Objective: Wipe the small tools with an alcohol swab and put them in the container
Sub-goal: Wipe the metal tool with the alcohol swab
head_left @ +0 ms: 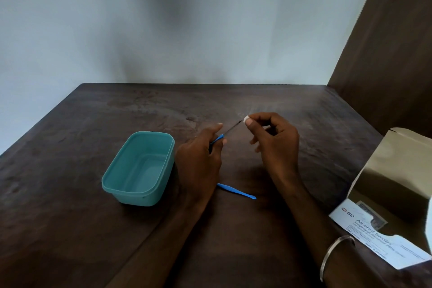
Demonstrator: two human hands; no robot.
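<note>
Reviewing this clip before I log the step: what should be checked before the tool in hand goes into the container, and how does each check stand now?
1. Tool held firmly: ok, left hand grips the blue-handled tool by its handle.
2. Swab on the tool: ok, right hand pinches the white swab at the metal tip.
3. Whole shaft wiped: cannot tell.
4. Teal container open and within reach: ok, no lid, beside the left hand.
5. Container holds nothing: ok.
6. Second blue tool wiped: cannot tell; it lies on the table.

Blue-handled tool (228, 130) tip in white swab (246, 120); empty teal container (140, 168) left
</note>
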